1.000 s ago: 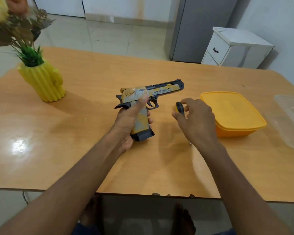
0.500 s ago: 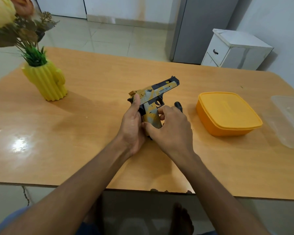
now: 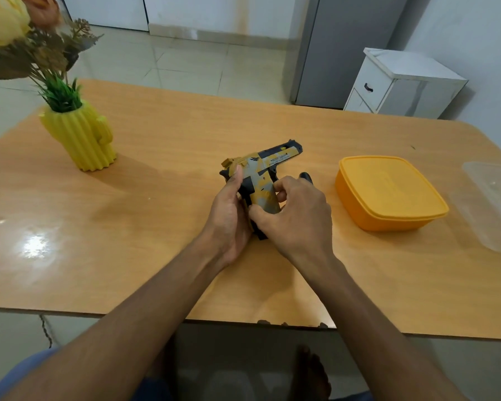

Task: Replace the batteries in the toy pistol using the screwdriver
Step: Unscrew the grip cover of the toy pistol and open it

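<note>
The toy pistol (image 3: 268, 172) is held above the table (image 3: 162, 227) centre. The cactus vase (image 3: 80, 137) is positioned far left; the lidded container (image 3: 388, 192) right, with the clear tub (image 3: 495, 204) beside it.

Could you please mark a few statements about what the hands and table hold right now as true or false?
1. Both hands hold the toy pistol. True.
2. The orange container is open. False: its lid is on.
3. The left hand wraps the grip from behind. True.
4. The yellow vase lies tipped over. False: it stands upright.
5. The right hand rests flat on the table. False: its fingers curl round the grip.
</note>
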